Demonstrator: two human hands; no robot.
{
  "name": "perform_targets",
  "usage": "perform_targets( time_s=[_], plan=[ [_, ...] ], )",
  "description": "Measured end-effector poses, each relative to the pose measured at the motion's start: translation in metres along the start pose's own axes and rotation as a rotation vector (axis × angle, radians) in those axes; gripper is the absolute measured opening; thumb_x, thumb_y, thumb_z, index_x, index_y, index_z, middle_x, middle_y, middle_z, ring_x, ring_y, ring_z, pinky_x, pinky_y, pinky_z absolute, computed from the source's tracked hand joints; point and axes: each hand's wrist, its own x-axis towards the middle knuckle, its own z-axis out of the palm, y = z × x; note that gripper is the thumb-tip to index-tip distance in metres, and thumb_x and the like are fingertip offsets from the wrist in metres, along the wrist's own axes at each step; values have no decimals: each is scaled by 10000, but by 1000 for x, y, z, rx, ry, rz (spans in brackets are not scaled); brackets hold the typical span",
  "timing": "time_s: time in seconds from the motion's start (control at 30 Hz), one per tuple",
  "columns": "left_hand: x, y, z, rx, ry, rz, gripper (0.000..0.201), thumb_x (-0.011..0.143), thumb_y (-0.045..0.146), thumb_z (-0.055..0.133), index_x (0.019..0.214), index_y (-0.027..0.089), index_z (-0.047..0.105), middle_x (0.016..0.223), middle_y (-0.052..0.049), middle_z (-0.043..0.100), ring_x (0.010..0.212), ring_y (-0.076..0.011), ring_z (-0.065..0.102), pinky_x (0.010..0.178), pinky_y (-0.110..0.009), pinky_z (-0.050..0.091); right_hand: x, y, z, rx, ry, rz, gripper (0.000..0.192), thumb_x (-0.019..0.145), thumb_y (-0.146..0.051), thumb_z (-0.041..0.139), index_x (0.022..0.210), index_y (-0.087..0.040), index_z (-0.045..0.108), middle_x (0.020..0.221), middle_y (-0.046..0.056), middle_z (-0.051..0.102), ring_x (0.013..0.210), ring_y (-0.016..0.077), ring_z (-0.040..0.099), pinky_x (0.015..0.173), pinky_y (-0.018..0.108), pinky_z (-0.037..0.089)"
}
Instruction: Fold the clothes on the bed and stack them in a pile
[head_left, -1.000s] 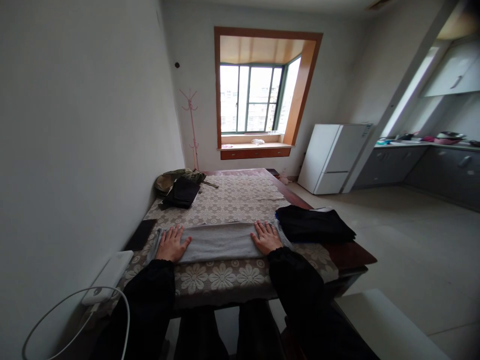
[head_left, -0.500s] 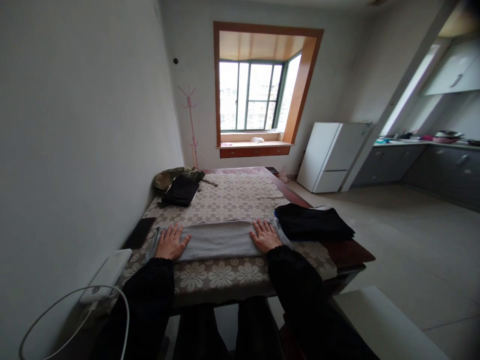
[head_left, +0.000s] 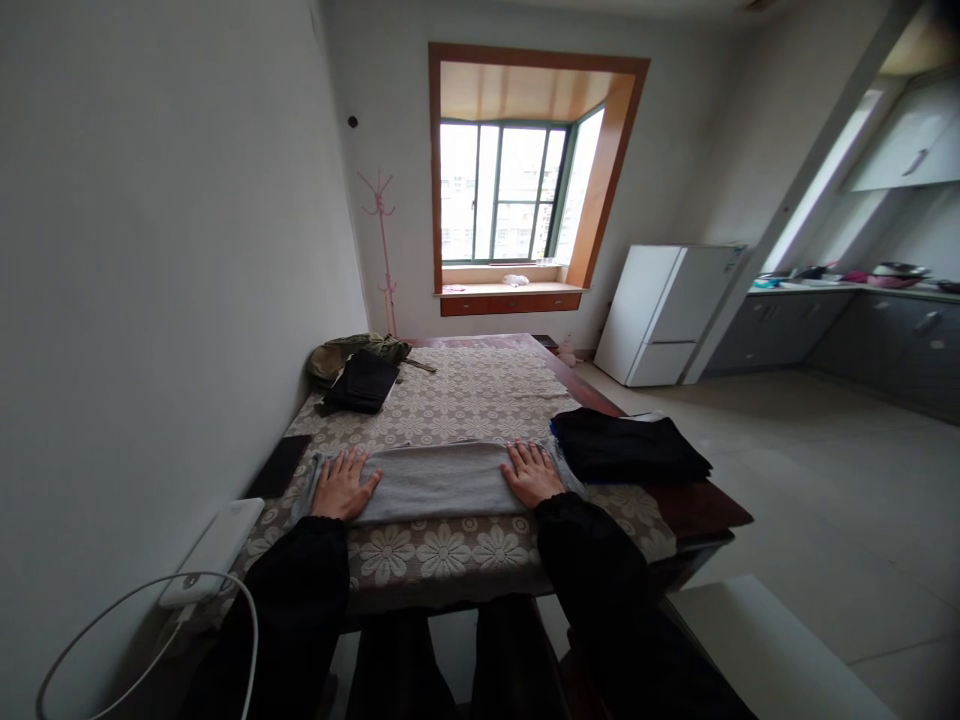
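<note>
A grey piece of clothing (head_left: 442, 482), folded into a long flat strip, lies across the near part of the table. Its exact kind I cannot tell. On its left end my left hand (head_left: 346, 486) rests flat, fingers spread. My right hand (head_left: 531, 474) lies the same way on the right end, palm down and open. Just beyond the right hand sits a pile of folded black clothing (head_left: 630, 446), close to the grey cloth's end. Under everything spreads a brown and white flower-patterned tablecloth (head_left: 442, 555).
To the left are a dark flat object (head_left: 279, 466) and a white power bank (head_left: 214, 552) with a looping cable (head_left: 255, 640). A black pouch (head_left: 363, 382) and an olive bag (head_left: 334, 357) lie against the wall. A pale seat (head_left: 772, 645) stands at the lower right.
</note>
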Motion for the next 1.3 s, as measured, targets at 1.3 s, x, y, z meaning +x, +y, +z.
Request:
perform_targets(
  time_s=[1.3],
  plan=[
    [-51,-55,-48,-61,-11,-314,731,910,568,461,1446,72,451,1323,-292,644,1194,-404,668,958,-481,525,-1,-1,2,39,43,4,644,1031,-496,306,1600,-205,382,1701,53,273,1577,291,172,1268,500,117]
  ],
)
